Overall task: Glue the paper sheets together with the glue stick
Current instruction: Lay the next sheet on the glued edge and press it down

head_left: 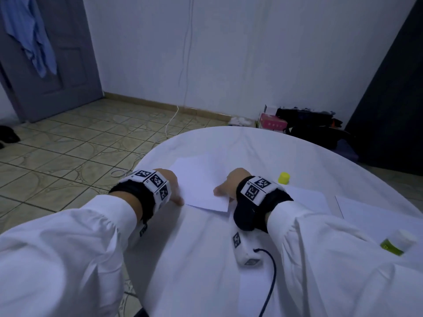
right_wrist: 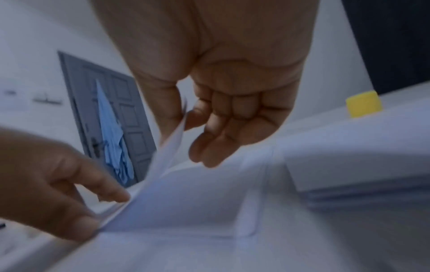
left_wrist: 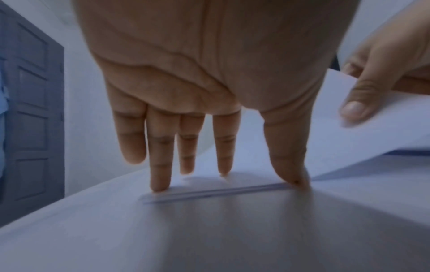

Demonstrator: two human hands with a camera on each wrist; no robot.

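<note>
White paper sheet [head_left: 201,184], edges blurred: left hand [head_left: 170,186] presses flat-fingered, right hand [head_left: 229,186] pinches it.

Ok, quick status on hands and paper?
Left hand pressing paper sheets flat. Right hand pinching top sheet's lifted edge. Glue stick uncapped, aside. Nothing blocking.

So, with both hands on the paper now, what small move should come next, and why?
Probably lower the raised edge: the right hand pinches the top sheet lifted, while the left hand pins its other edge flat with straight fingers.
</note>
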